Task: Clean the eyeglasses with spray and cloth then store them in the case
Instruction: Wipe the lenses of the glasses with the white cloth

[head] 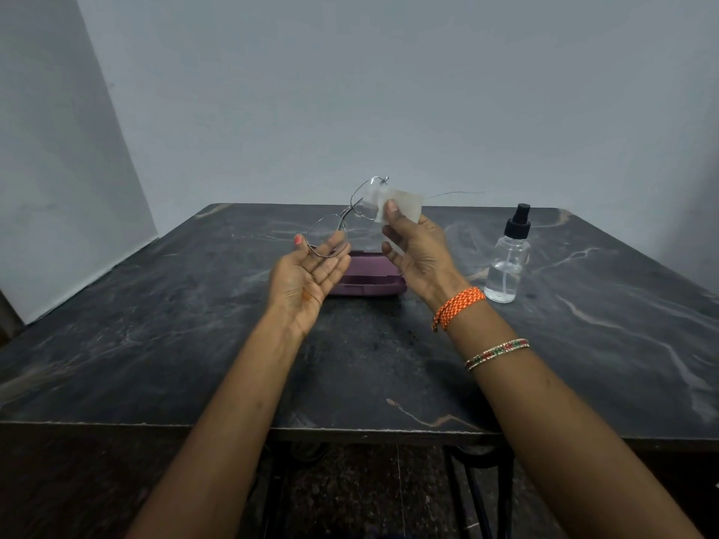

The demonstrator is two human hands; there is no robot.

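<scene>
Left hand (pixel 307 274) pinches thin wire-rimmed eyeglasses (pixel 342 219); right hand (pixel 416 250) presses white cloth (pixel 397 204) on lens.

Thin-rimmed eyeglasses (pixel 342 219) are held above the dark marbled desk (pixel 155 324). One lens rim is gripped by the left hand (pixel 307 274), palm up, while a pale cloth (pixel 397 206) is pinched over the other lens by the right hand (pixel 416 254). A closed purple case (pixel 369 282) is seen beneath the hands, and a clear spray bottle (pixel 507 262) is stood upright to its right.
</scene>
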